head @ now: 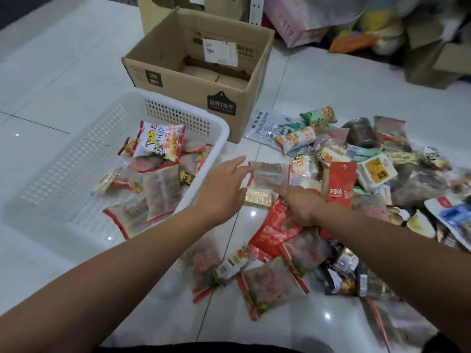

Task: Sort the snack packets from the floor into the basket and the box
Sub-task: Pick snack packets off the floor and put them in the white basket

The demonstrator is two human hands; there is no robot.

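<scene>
1. Snack packets (pixel 331 200) lie heaped on the tiled floor (pixel 63 72), to the right of the white plastic basket (pixel 38 194); several red-edged translucent pouches already sit inside the basket, with a printed chip bag (pixel 159 141) on top.
2. Behind the basket stands the open cardboard box (pixel 224 98), holding what look like a few flat cartons.
3. Left hand (pixel 224 189) hovers with fingers spread and straight, its tips at the left edge of a red-edged translucent pouch (pixel 270 174); it clamps nothing.
4. Right hand (pixel 302 205) lies palm-down, fingers loosely apart, index reaching onto the same pouch just above a gold wrapper (pixel 258 197).
5. Such pouches likely weigh little, feel slick, and crumple; contents may crush.
6. Pinching a sealed border seems safest, rather than squeezing the middle.
</scene>
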